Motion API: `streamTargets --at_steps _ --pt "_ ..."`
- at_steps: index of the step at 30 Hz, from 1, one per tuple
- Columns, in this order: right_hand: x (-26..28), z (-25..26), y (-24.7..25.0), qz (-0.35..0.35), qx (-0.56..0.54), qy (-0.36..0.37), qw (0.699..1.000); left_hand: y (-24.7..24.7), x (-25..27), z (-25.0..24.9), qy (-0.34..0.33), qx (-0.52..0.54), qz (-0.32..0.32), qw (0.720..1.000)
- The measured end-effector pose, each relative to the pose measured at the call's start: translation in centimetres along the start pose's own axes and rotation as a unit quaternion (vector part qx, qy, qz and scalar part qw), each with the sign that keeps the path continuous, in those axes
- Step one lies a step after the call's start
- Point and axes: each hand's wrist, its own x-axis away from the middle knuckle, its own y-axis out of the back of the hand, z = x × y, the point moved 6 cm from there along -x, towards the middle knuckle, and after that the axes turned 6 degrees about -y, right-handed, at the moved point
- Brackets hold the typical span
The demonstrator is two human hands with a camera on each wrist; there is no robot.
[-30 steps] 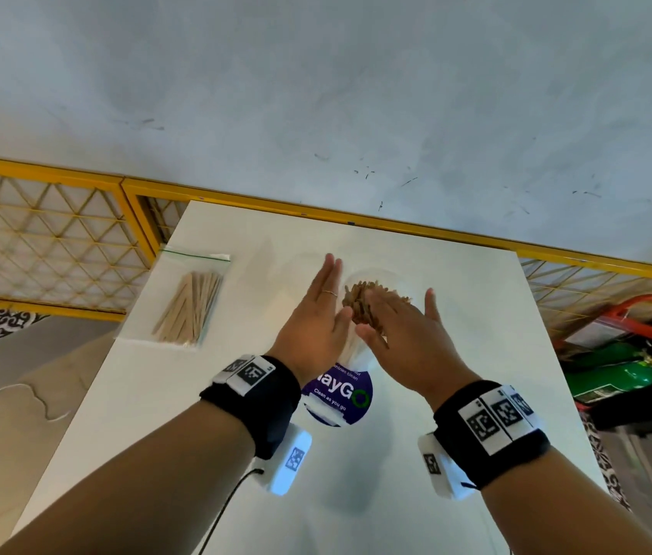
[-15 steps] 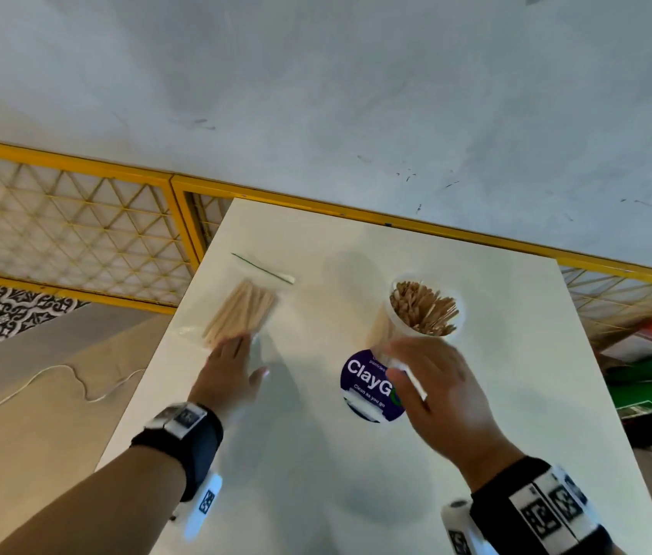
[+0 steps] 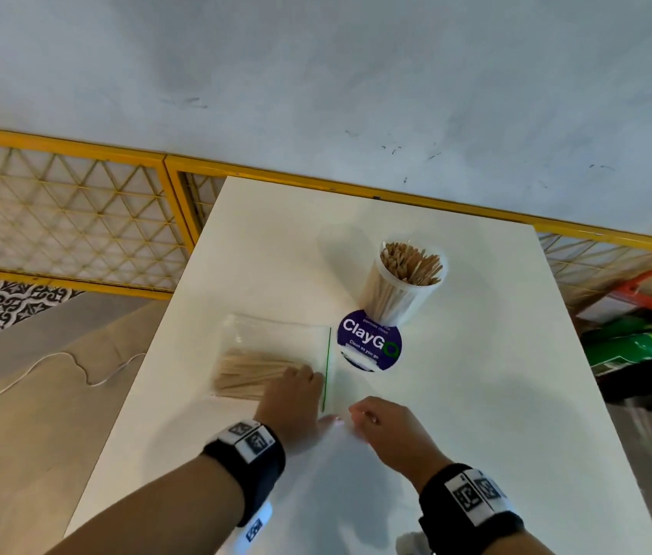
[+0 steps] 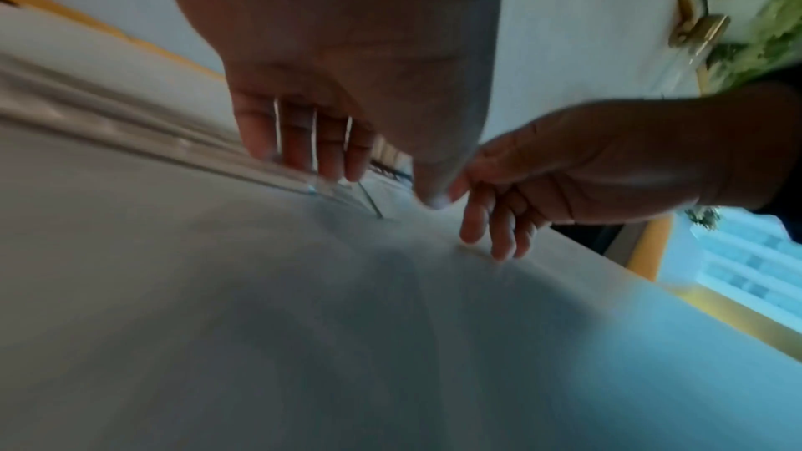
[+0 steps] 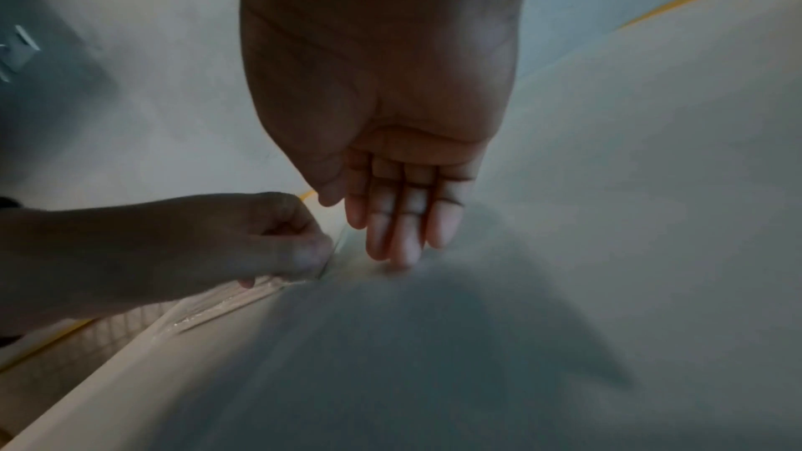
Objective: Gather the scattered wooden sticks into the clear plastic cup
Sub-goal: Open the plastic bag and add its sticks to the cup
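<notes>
A clear plastic cup (image 3: 406, 282) packed with upright wooden sticks stands at the middle of the white table (image 3: 484, 394). Nearer and to the left lies a clear zip bag (image 3: 272, 346) holding a bundle of sticks (image 3: 248, 374), its green zip line facing right. My left hand (image 3: 300, 390) pinches the bag's near edge by the zip; in the right wrist view the left hand (image 5: 278, 246) is curled on that edge. My right hand (image 3: 360, 414) is just right of the bag's mouth, and its fingertips (image 5: 399, 252) touch the surface, fingers straight and holding nothing.
A round purple ClayGo sticker (image 3: 370, 342) lies on the table in front of the cup. A yellow lattice railing (image 3: 56, 218) runs behind and to the left. A green cylinder (image 3: 628, 346) sits off the table's right edge, and a white cable (image 3: 76, 366) lies on the floor at left.
The left hand has pulled the bag of sticks nearer and turned it so its zip faces right. The right hand has let go of the cup and dropped beside the bag's mouth.
</notes>
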Motion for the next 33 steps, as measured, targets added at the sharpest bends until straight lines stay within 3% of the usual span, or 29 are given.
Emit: streamTargets --at_steps 5,10,14,17,19,23,26,29,33 --pt "2.0 -1.3 -0.7 0.003 -0.066 -0.028 0.997 -1.6 0.2 -2.0 0.073 -0.038 0.068 0.994" --pt "3.3 -1.3 -1.3 0.032 -0.131 -0.083 0.987 -2.4 2.2 -3.6 -0.013 -0.064 0.145 0.987" --pt "4.0 1.5 -1.2 0.069 -0.259 -0.078 0.960 1.2 3.0 -4.6 -0.054 0.119 0.091 0.987" --pt "4.8 4.4 1.2 0.035 -0.356 -0.042 0.933 4.5 3.4 -3.7 -0.011 0.302 0.024 0.953" --pt "5.2 6.4 2.7 0.022 -0.367 -0.016 0.930 6.6 3.8 -3.3 0.024 0.368 -0.007 0.930" --pt "6.1 9.5 4.4 0.028 -0.330 0.018 0.943 9.6 4.2 -3.1 0.021 0.363 -0.057 0.930" --pt "6.9 11.0 4.9 0.024 -0.286 0.019 0.958 10.8 4.7 -3.6 -0.005 0.355 -0.055 0.933" --pt "7.2 11.5 6.5 -0.058 -0.206 0.007 0.977 12.5 5.1 -2.9 -0.033 0.232 -0.088 0.968" --pt "8.0 11.0 10.5 -0.169 -0.150 -0.010 0.974 15.5 6.9 1.2 0.064 0.094 -0.165 0.980"
